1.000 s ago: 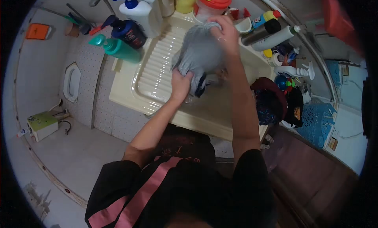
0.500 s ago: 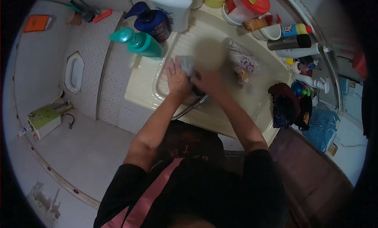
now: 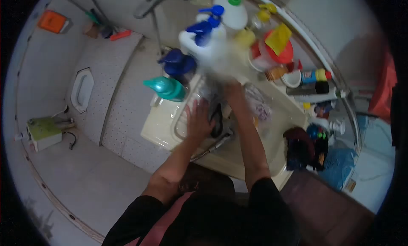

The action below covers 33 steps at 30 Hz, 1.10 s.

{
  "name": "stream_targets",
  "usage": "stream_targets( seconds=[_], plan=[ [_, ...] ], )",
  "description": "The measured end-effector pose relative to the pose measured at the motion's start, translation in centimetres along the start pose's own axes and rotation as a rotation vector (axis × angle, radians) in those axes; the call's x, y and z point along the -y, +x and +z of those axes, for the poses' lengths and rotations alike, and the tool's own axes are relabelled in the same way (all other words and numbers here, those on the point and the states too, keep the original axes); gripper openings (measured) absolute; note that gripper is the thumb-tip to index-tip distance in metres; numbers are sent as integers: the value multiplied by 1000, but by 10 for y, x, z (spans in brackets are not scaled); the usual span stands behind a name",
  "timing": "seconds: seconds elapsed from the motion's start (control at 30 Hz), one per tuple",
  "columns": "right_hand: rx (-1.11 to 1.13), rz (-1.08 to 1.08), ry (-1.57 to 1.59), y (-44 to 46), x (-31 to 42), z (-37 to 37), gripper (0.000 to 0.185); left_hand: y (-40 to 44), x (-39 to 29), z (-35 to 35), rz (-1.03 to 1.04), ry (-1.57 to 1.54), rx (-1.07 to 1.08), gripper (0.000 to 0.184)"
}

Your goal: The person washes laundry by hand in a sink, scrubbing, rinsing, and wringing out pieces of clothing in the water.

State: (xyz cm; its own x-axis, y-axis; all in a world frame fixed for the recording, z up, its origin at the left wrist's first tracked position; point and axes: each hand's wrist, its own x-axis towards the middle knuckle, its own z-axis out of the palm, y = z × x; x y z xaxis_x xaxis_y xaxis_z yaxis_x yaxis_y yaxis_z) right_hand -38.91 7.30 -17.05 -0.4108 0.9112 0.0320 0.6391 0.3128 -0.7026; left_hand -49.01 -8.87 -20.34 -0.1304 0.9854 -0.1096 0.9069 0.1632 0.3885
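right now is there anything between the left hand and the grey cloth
Nothing visible: the left hand is against the grey cloth in the sink. The metal hose lies nearer the person's body, not between them.

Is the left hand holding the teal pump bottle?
No, the left hand is spread over the sink, and the teal pump bottle stands apart at the sink's edge.

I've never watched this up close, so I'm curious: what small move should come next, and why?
Perhaps draw the right hand along the grey cloth toward the body: the left hand lies spread at the cloth's near part, seemingly steadying it, while the right hand, blurred, is near its far end.
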Motion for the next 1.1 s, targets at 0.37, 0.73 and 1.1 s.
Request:
stream_targets(
  seconds=[0.37,0.73,1.1],
  plan=[
    [-513,-1100,-366,170,268,-79,26,-3,1,6,-13,-16,-44,76],
    [-371,-1025,-318,118,260,-103,19,-3,5,10,-9,-38,-66,77],
    [-387,-148,-692,-20,-41,61,49,-1,-1,4,-63,-55,-34,88]
  ],
)
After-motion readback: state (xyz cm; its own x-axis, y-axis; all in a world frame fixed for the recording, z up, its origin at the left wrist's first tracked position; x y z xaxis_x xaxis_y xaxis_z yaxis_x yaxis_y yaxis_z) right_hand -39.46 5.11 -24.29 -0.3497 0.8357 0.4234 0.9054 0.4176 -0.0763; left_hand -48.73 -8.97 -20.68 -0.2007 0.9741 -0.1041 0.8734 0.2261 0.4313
